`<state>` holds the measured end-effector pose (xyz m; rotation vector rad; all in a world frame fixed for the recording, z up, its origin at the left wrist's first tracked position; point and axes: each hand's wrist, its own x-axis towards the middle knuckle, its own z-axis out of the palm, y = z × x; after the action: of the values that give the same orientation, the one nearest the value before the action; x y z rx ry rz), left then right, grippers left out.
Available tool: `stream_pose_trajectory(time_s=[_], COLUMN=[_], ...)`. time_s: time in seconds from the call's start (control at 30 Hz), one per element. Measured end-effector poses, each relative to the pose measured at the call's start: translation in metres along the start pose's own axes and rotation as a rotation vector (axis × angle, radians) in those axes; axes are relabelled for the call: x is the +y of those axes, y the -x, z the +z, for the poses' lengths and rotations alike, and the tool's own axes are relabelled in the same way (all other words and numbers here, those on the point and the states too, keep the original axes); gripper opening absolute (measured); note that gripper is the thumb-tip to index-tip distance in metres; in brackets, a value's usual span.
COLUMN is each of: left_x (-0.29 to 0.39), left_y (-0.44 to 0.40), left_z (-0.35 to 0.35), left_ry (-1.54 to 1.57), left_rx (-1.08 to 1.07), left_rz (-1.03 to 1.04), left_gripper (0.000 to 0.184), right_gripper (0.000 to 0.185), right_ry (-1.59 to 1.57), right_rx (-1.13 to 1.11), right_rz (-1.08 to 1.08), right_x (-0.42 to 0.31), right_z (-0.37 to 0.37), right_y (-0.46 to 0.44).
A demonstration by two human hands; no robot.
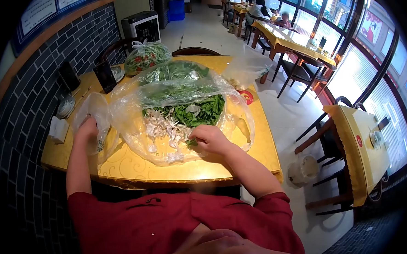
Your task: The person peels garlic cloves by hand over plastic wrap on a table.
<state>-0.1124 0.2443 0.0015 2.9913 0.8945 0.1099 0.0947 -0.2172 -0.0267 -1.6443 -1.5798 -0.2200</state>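
My right hand (210, 139) is closed at the near edge of a clear plastic bag spread on the table, its fingers pinched on a bit of leafy greens (192, 143). Beside those fingers lies a heap of pale garlic cloves and skins (160, 124). Behind it is a large pile of chopped leafy greens (204, 112), partly under the clear plastic bag (182, 90). To the left, my left hand (88, 128) is curled at a smaller clear plastic bag (94, 107); its fingertips are hidden, and I cannot make out what they hold.
A tied bag of greens with red pieces (147, 58) stands at the back of the yellow-covered table (132, 171). Another clear bag (248, 69) lies back right. A napkin holder (58, 129) and small dishes (66, 106) line the brick wall. A bucket (303, 170) is on the floor.
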Motion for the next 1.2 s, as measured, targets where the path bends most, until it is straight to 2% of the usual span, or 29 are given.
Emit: stream_pose_trajectory(time_s=[0.1, 0.2, 0.3, 0.37, 0.5, 0.57, 0.63, 0.7, 0.77, 0.87, 0.97, 1.07, 1.17, 1.2], left_x=[0.023, 0.025, 0.012, 0.017, 0.095, 0.131, 0.164, 0.197, 0.224, 0.257, 0.268, 0.27, 0.266, 0.263], left_y=[0.021, 0.024, 0.021, 0.026, 0.065, 0.083, 0.094, 0.093, 0.084, 0.069, 0.051, 0.044, 0.045, 0.043], left_z=[-0.015, -0.041, -0.056, -0.071, -0.128, -0.136, -0.127, -0.102, -0.072, -0.047, -0.028, -0.021, -0.017, -0.011], left_ry=[0.197, 0.023, -0.014, 0.091, 0.4, 0.719, 0.934, 0.825, 0.886, 1.021, 1.23, 1.352, 1.402, 1.369], left_rx=[0.233, 0.229, 0.351, 0.429, 0.489, 0.301, 0.01, -0.023, -0.152, -0.36, -0.441, -0.45, -0.476, -0.412], left_rz=[0.071, -0.141, -0.048, 0.038, 0.1, 0.256, 0.378, 0.555, 0.598, 0.523, 0.499, 0.472, 0.345, 0.385], left_gripper=[0.028, 0.036, 0.042, 0.041, 0.036, 0.034, 0.033, 0.033, 0.034, 0.031, 0.027, 0.025, 0.031, 0.033], right_gripper=[0.017, 0.016, 0.015, 0.015, 0.014, 0.017, 0.019, 0.019, 0.021, 0.019, 0.021, 0.021, 0.019, 0.019], right_ry=[-0.005, -0.019, -0.019, -0.014, -0.014, -0.014, -0.016, -0.015, -0.012, -0.017, -0.039, -0.074, -0.138, -0.162], right_rx=[-0.01, -0.001, -0.01, -0.024, -0.053, -0.065, -0.079, -0.089, -0.055, -0.036, -0.034, -0.02, -0.009, -0.011], right_rz=[0.008, 0.005, 0.014, 0.03, 0.058, 0.045, 0.043, 0.052, 0.06, 0.1, 0.168, 0.223, 0.344, 0.396], right_x=[-0.001, -0.002, 0.001, 0.001, -0.002, -0.002, -0.002, -0.001, 0.0, 0.0, 0.001, -0.001, -0.006, -0.007], right_z=[-0.001, -0.001, 0.0, 0.0, -0.001, -0.001, 0.0, -0.001, 0.0, -0.001, 0.0, 0.001, 0.003, 0.004], right_y=[0.0, 0.001, 0.001, 0.001, -0.001, -0.001, -0.001, 0.0, 0.0, 0.0, 0.0, -0.001, -0.005, -0.008])
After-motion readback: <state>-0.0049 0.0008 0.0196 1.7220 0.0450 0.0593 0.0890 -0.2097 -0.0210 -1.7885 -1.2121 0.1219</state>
